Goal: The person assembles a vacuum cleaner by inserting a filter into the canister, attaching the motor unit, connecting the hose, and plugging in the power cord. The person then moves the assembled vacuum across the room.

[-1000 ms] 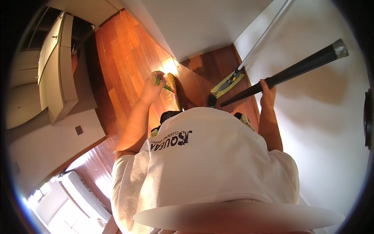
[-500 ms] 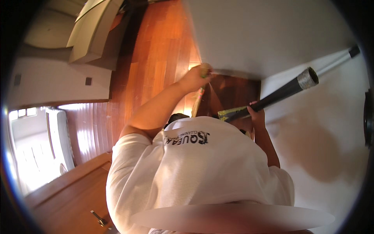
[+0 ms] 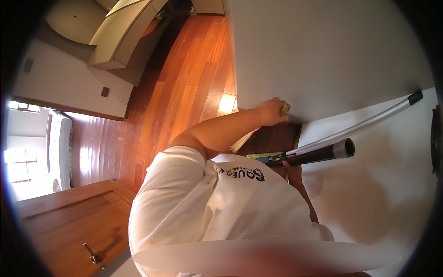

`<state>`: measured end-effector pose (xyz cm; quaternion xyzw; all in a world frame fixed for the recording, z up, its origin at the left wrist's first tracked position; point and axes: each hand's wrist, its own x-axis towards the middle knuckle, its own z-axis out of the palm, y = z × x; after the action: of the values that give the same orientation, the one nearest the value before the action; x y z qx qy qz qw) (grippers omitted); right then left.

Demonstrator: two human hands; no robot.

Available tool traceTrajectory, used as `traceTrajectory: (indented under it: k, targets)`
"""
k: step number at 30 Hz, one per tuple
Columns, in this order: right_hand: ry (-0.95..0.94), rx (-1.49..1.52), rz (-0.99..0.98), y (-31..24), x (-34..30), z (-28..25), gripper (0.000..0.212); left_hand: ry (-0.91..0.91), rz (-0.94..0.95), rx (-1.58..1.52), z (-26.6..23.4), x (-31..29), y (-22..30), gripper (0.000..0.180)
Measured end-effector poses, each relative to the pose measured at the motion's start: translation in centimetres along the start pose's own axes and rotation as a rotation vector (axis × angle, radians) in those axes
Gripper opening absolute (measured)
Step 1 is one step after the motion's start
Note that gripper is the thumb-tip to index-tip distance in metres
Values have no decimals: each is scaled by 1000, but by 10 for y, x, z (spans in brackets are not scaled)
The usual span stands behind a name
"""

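My left hand [image 3: 271, 111] is closed at the end of the outstretched arm, close to the grey wall. A small yellowish-green thing [image 3: 285, 109] shows at its fingers; its kind I cannot make out. Below that forearm, a pale strip [image 3: 242, 141] with a bit of pink is partly hidden. Low by the right wall, my right hand [image 3: 293, 165] is wrapped round a thick black tube [image 3: 320, 154] with silver tape at its end. Alongside runs a silver pole [image 3: 357, 128] with a black end cap; whether the hand also grips it I cannot tell. A yellow-green edge [image 3: 259, 155] shows near their lower ends.
A grey wall [image 3: 318, 55] stands ahead and a white wall [image 3: 383, 184] to the right. Reddish wood floor [image 3: 194, 74] runs off at the left. A wooden door [image 3: 78, 221] with a handle is at lower left, and beige cabinetry [image 3: 122, 39] at upper left.
My left hand has moved right and downward in view, towards the wall corner. The black tube has swung lower, and more of the silver pole shows above it. The view has shifted somewhat.
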<state>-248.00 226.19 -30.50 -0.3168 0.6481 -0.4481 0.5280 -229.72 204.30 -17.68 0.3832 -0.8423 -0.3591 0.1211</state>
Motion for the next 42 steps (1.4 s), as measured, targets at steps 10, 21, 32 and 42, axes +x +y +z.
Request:
traceTrajectory:
  k: [10, 21, 32, 42]
  targets:
    - [-151, -316, -226, 3, 13, 10, 31, 52, 27, 24, 83, 1, -55, 46]
    - [-280, -378, -65, -15, 53, 75, 21, 51, -1390, -14, 40, -419, -290, 41]
    - [497, 122, 132, -8, 65, 85, 35, -399, -690, 324, 55, -594, -387, 35]
    - [593, 277, 208, 4, 101, 33, 40, 666, -1392, -558, 19, -550, -291, 41]
